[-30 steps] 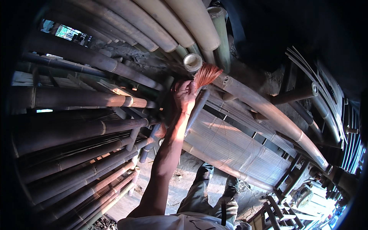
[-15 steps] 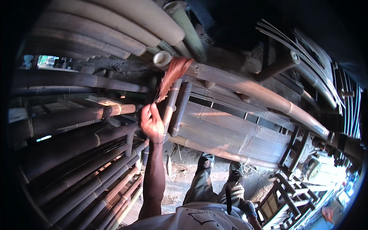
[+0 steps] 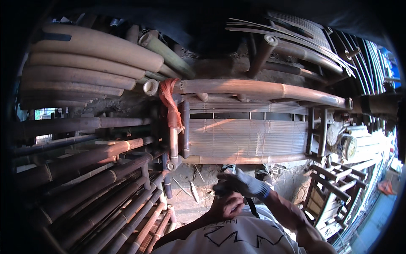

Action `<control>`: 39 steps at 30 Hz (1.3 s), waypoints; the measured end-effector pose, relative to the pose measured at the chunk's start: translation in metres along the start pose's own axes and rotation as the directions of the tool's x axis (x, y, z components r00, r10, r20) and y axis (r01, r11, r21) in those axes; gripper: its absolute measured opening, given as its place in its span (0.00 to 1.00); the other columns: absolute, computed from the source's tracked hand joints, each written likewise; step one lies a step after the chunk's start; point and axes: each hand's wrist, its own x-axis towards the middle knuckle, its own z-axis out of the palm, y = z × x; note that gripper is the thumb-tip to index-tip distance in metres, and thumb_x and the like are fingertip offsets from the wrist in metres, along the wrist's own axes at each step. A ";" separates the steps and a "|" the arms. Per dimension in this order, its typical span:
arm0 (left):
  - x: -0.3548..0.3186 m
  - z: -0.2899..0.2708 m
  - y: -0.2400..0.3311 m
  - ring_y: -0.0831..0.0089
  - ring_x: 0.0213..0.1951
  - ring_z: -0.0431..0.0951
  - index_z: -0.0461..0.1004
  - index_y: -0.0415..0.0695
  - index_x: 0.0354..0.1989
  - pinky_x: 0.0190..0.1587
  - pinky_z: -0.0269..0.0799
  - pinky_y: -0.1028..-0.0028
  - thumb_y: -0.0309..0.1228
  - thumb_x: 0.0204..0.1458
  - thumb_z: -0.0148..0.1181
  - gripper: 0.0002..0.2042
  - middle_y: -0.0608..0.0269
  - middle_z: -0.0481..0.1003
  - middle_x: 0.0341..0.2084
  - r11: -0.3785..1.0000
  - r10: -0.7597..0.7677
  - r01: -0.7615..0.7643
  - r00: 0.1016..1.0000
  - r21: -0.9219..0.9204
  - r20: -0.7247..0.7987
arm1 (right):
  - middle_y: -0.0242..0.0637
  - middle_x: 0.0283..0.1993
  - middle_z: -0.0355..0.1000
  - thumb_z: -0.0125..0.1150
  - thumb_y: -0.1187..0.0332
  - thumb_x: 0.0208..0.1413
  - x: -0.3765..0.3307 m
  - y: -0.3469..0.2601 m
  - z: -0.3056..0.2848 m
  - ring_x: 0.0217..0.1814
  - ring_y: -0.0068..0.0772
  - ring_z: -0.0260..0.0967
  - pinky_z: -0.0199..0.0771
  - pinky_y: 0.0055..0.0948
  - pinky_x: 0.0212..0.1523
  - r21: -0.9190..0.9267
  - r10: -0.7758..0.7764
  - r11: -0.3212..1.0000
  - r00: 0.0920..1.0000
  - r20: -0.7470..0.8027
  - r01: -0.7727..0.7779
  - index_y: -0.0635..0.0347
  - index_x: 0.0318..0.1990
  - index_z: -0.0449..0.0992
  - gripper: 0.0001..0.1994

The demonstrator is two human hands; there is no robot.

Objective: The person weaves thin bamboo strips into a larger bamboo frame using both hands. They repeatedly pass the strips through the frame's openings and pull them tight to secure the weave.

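Observation:
My two hands are close together in front of my shirt. My left hand [image 3: 230,205] is bare, with its fingers curled in; anything inside them is hidden. Just above it is my right hand [image 3: 244,184], in a grey glove, with its fingers stretched toward the left and their dark tips slightly blurred. Beyond them stands a bamboo bench [image 3: 237,86] with a slatted seat [image 3: 228,135]. A bundle of orange-red fibre strands [image 3: 169,101] hangs over its far left corner, apart from both hands.
Thick bamboo poles [image 3: 93,46] are stacked at the far left. Dark bamboo frames [image 3: 84,182] crowd the near left. A small bamboo frame [image 3: 334,186] stands at the right, and thin bamboo strips [image 3: 292,34] lie at the far right.
My left hand has let go of the orange-red strands and come back to my body, beside the gloved right hand, which has risen into view. The strands now hang down over the bench corner.

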 end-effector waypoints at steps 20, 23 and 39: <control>-0.108 -0.092 -0.220 0.78 0.22 0.73 0.69 0.43 0.30 0.25 0.68 0.79 0.28 0.55 0.56 0.04 0.64 0.73 0.20 0.570 -0.814 0.681 0.391 -0.460 -0.430 | 0.18 0.19 0.64 0.56 0.65 0.65 -0.296 -0.163 -0.075 0.15 0.17 0.60 0.68 0.24 0.24 -0.532 -0.814 0.224 -0.144 -0.563 0.817 0.53 0.44 0.73 0.05; -0.084 -0.103 -0.274 0.71 0.26 0.75 0.72 0.40 0.30 0.31 0.72 0.71 0.28 0.54 0.56 0.05 0.62 0.74 0.22 0.600 -0.730 0.781 0.447 -0.172 -0.517 | 0.20 0.18 0.63 0.60 0.66 0.62 -0.299 -0.196 -0.114 0.16 0.18 0.58 0.66 0.24 0.23 -0.587 -0.803 0.256 -0.169 -0.571 0.768 0.53 0.41 0.73 0.05; 0.224 0.128 -0.294 0.66 0.54 0.76 0.74 0.38 0.55 0.58 0.70 0.67 0.35 0.61 0.60 0.18 0.52 0.76 0.53 0.730 -0.626 0.667 0.740 0.148 -0.246 | 0.38 0.22 0.71 0.54 0.62 0.66 -0.228 -0.279 -0.389 0.22 0.28 0.71 0.72 0.28 0.24 -0.731 -0.828 0.558 0.315 -0.463 0.393 0.66 0.43 0.75 0.13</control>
